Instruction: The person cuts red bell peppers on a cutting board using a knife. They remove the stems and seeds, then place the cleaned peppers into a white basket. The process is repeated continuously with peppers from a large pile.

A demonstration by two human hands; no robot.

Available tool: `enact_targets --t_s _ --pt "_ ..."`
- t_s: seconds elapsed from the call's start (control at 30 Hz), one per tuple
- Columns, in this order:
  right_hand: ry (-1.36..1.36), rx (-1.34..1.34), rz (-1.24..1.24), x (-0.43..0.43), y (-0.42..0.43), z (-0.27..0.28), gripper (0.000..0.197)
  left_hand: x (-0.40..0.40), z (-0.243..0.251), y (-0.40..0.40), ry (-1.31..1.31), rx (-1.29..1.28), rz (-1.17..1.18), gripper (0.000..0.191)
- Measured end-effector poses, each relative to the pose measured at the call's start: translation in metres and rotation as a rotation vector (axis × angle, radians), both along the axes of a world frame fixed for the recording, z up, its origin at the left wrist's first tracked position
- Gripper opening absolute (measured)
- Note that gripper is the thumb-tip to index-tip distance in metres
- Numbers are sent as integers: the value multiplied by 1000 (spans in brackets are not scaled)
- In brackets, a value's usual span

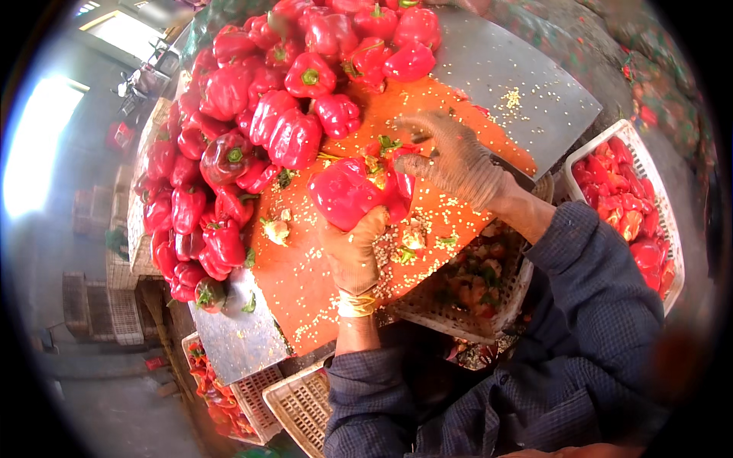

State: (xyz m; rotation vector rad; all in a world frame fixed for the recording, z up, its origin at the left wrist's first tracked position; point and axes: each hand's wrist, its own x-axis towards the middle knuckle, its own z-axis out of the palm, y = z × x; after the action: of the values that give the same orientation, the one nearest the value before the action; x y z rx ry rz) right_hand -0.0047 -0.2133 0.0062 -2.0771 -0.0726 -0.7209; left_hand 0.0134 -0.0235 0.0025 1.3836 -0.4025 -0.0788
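Observation:
My left hand (pixel 354 246), in a soiled work glove, grips a red bell pepper (pixel 343 192) from its near side, over the orange cutting board (pixel 303 309). That pepper is broken open on its right side, and pale core and seeds show in the opening. Just right of it is my right hand (pixel 455 157), also gloved, its fingers curved and apart with nothing seen between them. The thumb tip is close to the pepper's torn edge; whether it touches, I cannot tell. Pulled-out seed cores (pixel 276 231) and loose seeds lie on the board.
A large heap of whole red peppers (pixel 229 91) covers the table's far left. Metal sheet (pixel 550 74) shows beyond the board. A white crate (pixel 670 229) of opened peppers stands right; a crate (pixel 257 401) of pepper pieces is below left. Under the board's edge, another crate (pixel 435 320) holds scraps.

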Motion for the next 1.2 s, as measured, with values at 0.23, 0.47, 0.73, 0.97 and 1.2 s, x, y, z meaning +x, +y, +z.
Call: enact_targets --t_s 0.23,0.47,0.73,0.97,1.2 --pt "-59 -337 129 -7 2 3 35 -12 11 -3 44 289 -74 36" --pt "-219 -143 -13 2 -23 -4 11 -11 6 -6 42 215 -76 32" --pt "289 -301 449 -16 -62 12 27 -4 20 9 -31 265 19 37" --pt "223 -46 194 -8 -40 6 31 -10 27 2 -39 325 -55 34" --pt "142 -150 150 -4 -31 -14 26 -6 21 1 -113 360 -101 38"
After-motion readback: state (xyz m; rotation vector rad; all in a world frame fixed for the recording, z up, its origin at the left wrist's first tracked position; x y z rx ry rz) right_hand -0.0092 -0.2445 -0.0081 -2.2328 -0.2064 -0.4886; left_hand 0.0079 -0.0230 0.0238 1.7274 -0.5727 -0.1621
